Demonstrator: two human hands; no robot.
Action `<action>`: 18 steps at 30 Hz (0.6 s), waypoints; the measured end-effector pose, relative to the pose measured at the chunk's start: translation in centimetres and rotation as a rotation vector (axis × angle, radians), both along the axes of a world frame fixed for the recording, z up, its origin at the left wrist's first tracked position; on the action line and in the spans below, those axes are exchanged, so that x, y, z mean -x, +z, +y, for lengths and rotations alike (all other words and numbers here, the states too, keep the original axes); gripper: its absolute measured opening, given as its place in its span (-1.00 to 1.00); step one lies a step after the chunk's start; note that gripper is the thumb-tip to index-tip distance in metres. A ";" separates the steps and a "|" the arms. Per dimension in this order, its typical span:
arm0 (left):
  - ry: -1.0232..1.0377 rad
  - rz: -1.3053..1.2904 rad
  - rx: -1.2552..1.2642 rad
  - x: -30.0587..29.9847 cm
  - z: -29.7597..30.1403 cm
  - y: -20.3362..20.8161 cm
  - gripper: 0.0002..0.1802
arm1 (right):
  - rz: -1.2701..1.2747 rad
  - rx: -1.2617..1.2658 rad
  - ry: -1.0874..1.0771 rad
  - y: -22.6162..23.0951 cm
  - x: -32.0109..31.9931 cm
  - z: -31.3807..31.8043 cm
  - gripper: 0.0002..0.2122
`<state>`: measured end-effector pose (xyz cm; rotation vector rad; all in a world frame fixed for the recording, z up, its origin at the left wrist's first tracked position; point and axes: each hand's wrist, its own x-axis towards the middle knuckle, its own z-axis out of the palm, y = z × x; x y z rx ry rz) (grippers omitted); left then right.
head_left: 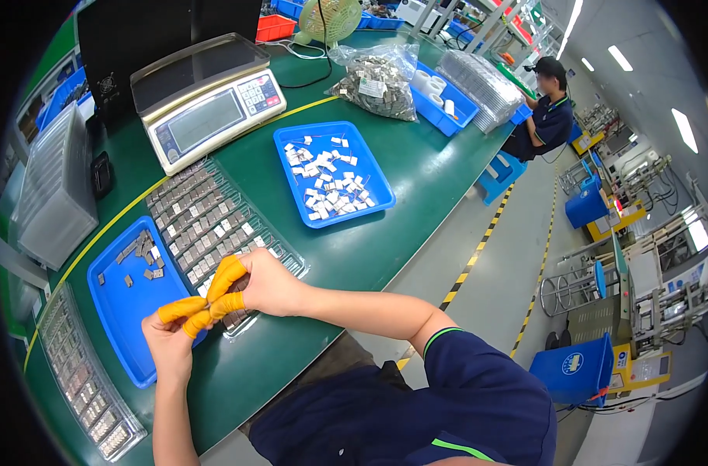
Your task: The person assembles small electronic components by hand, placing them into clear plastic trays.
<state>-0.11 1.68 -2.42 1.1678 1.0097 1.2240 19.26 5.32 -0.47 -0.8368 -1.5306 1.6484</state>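
Observation:
My left hand [172, 332] and my right hand [265, 284] meet fingertip to fingertip, both wearing yellow finger cots. Each is closed in a pinch; what lies between the fingertips is too small and covered to make out. Beneath them are the right edge of a shallow blue tray [130, 330] and a clear plastic blister tray [280, 255]. Small grey metal pieces [142, 247] lie loose toward the far end of the blue tray. Rows of similar grey and whitish pieces [206, 225] fill the blister tray, partly hidden by my right hand.
Beyond stands a second blue tray [376, 175] of small white wired pieces, near a weighing scale [198, 116]. Another filled blister tray [82, 373] lies left. A bag of parts [377, 85] and a bin of white rolls [459, 116] stand farther back. A co-worker [548, 116] sits at the far end.

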 end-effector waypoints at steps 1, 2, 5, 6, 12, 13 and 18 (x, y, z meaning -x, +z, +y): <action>0.000 0.002 0.002 0.0 0.0 -0.2 -0.81 | -0.014 -0.111 -0.098 -0.2 0.1 -0.2 -0.84; -0.003 0.012 -0.007 0.1 0.0 -0.5 -0.80 | -0.013 -0.109 -0.100 -0.2 0.1 -0.3 -0.84; 0.009 0.040 -0.043 -0.4 -0.2 0.6 -0.78 | -0.077 -0.267 -0.180 0.3 -1.0 -0.8 -0.85; 0.022 0.057 -0.075 -0.5 -0.2 1.2 -0.77 | -0.119 -0.323 -0.239 0.5 -1.7 -0.9 -0.86; 0.332 0.201 -0.064 3.3 2.0 -1.0 -0.75 | -0.433 -0.771 -0.438 -0.8 -4.8 -2.2 -0.86; 0.330 0.213 -0.075 3.3 2.1 -1.1 -0.75 | -0.488 -0.821 -0.439 -1.3 -5.2 -2.4 -0.84; 0.365 0.212 -0.022 3.0 2.1 -0.3 -0.75 | -0.642 -1.026 -0.426 -1.6 -5.2 -2.8 -0.85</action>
